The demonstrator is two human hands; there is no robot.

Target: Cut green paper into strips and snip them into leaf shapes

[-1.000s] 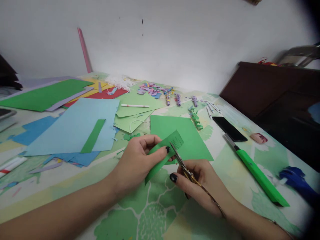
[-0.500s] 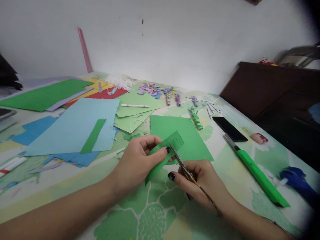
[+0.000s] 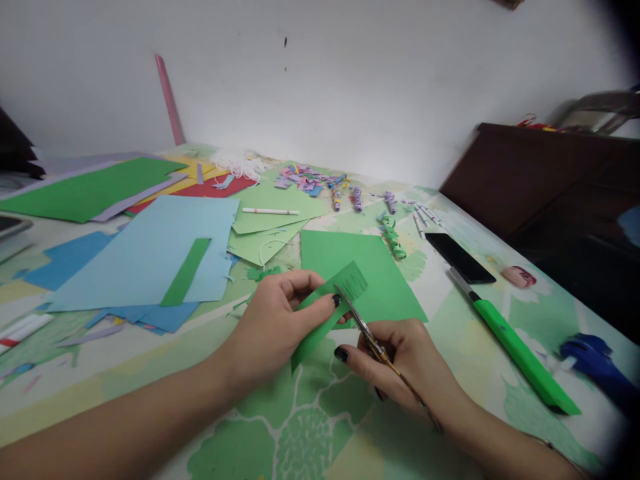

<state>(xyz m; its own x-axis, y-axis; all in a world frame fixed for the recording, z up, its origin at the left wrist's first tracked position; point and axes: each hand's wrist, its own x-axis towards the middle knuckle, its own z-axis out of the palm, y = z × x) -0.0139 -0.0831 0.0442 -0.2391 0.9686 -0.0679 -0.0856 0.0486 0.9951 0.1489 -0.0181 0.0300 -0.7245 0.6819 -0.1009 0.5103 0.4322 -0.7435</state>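
My left hand pinches a green paper strip, thumb on top, holding it tilted above the table. Fine parallel slits run across the strip's upper right end. In my right hand is a pair of scissors with gold-coloured handles, its blades lying at the strip just beside my left thumb. Behind both hands a larger green paper sheet lies flat. A second green strip rests on a light blue sheet to the left.
On the right lie a green utility knife, a black phone, an eraser and a blue object. Curled paper pieces and paper scraps sit toward the wall. Coloured sheets are stacked at the left.
The scissor blades have shifted slightly left along the strip, toward my left thumb. My left hand stays nearly still; the strip's lower end has moved a little.
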